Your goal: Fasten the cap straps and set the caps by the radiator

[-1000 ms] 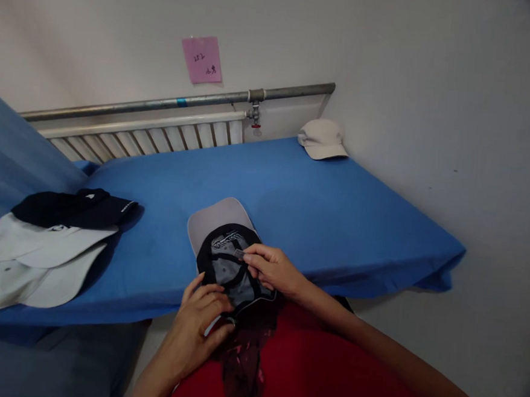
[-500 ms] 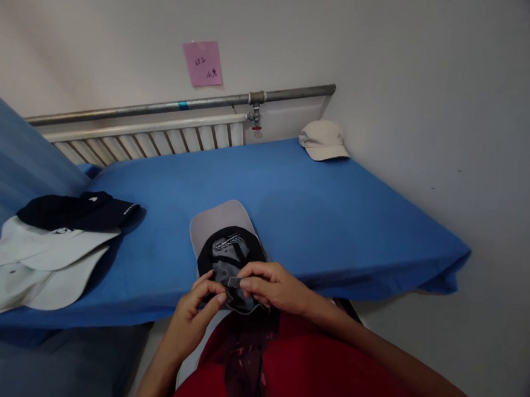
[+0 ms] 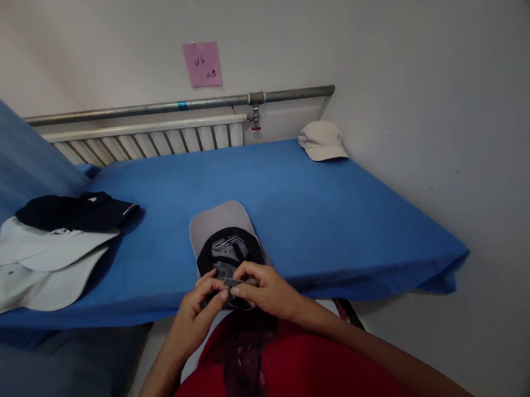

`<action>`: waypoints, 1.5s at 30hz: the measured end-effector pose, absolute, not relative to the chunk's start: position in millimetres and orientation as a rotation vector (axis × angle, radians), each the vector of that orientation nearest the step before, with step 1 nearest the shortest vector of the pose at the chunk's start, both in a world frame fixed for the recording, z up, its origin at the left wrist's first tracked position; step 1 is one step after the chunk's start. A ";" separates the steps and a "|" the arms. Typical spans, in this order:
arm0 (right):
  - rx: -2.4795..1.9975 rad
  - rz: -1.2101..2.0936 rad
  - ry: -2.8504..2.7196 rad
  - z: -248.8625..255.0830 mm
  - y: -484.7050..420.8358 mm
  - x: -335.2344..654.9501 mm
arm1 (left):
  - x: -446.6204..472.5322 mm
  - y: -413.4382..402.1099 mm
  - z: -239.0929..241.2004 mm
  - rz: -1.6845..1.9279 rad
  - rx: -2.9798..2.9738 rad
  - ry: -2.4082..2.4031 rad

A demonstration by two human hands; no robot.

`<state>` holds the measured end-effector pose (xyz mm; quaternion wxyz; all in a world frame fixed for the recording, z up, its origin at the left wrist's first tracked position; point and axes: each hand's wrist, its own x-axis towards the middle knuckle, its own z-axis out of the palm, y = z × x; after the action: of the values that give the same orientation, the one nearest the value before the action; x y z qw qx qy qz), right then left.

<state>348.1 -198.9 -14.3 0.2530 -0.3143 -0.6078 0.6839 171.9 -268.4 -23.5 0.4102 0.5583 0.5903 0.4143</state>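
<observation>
A grey baseball cap (image 3: 221, 216) lies upside down at the near edge of the blue-covered table, brim pointing away and dark lining (image 3: 229, 253) showing. At the back of its opening my left hand (image 3: 196, 311) is closed in a pinch, thumb against index finger, on the cap's back strap. Opposite it, my right hand (image 3: 265, 292) pinches a small dark grey strap end (image 3: 232, 282) between thumb and index finger. The fingertips of both hands nearly meet at this piece. My fingers partly hide the strap and the cap's back edge.
On the left, a navy cap (image 3: 64, 212) and two whitish caps (image 3: 39, 246) overlap in a pile. A beige cap (image 3: 322, 141) sits at the far right corner of the blue cloth (image 3: 336, 215). Behind stand a radiator (image 3: 146, 142) and a metal pipe (image 3: 162, 108).
My right hand has moved slightly left, bringing the strap end against my left fingertips. The left hand and the cap have hardly moved.
</observation>
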 end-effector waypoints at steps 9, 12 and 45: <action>-0.912 1.856 -1.647 -15.2 -194.2 349.9 | 169.1 -269.5 -28.8 1.107 1.237 1.456; -0.858 1.901 -1.604 -19.8 -190.2 351.7 | 166.7 -269.5 -30.3 1.151 1.159 1.423; -0.909 2.045 -1.417 -19.0 -186.4 355.1 | 172.8 -254.1 -29.1 1.253 1.002 1.254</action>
<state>355.1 -186.4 -19.0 0.2438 -0.3327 -0.5188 0.7488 172.8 -254.1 -29.1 0.5250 0.4189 0.5242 0.5235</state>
